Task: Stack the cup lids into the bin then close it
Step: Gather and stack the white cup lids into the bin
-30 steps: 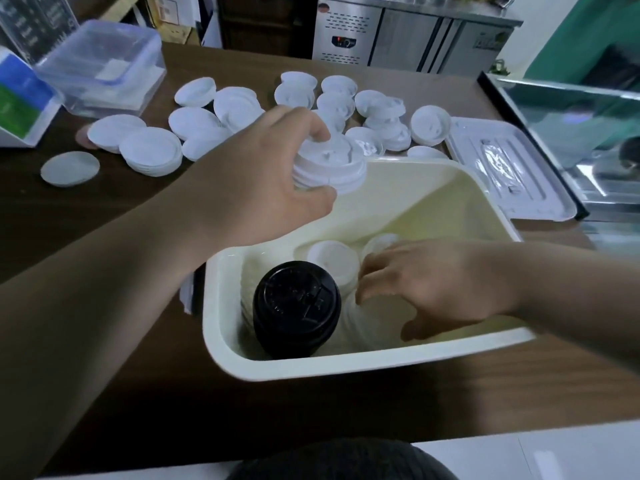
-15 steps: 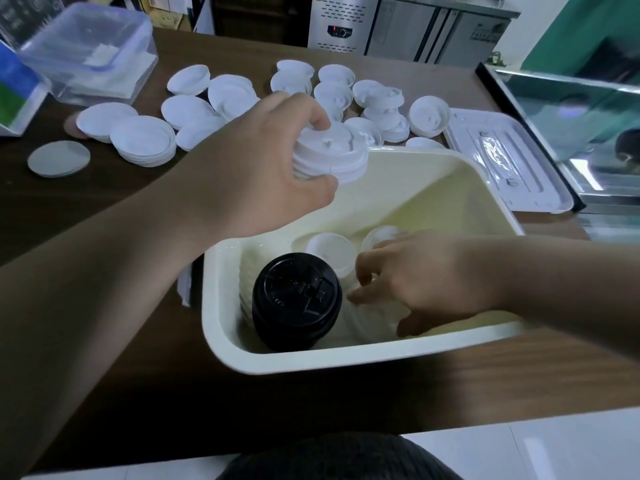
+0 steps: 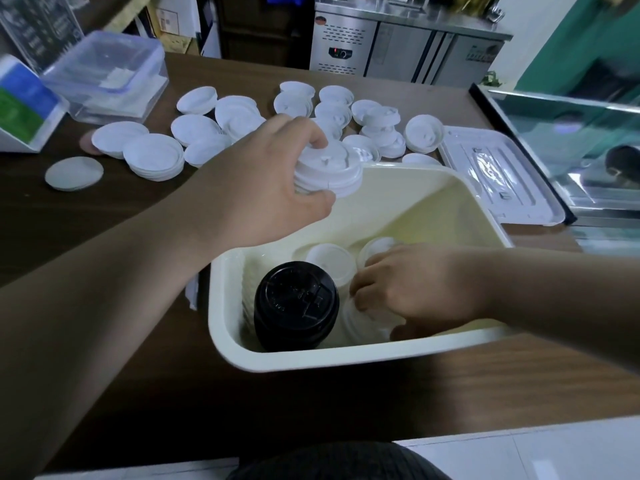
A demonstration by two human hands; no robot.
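Dozens of loose lids [image 3: 152, 161] are lying across the brown table [image 3: 138, 375] beyond the bin [image 3: 346, 356], crowding the space between a clear box [image 3: 104, 74] and the bin's cover [image 3: 498, 174], which is lying flat to the right. Inside the bin, black lids [image 3: 296, 299] are standing beside white piles [image 3: 330, 263]. My left hand [image 3: 263, 188] is reaching over the far rim, fingers and thumb clamping a short stack [image 3: 329, 168] of lids. My right hand [image 3: 415, 289] is reaching down inside, fingers curling onto one of the white piles.
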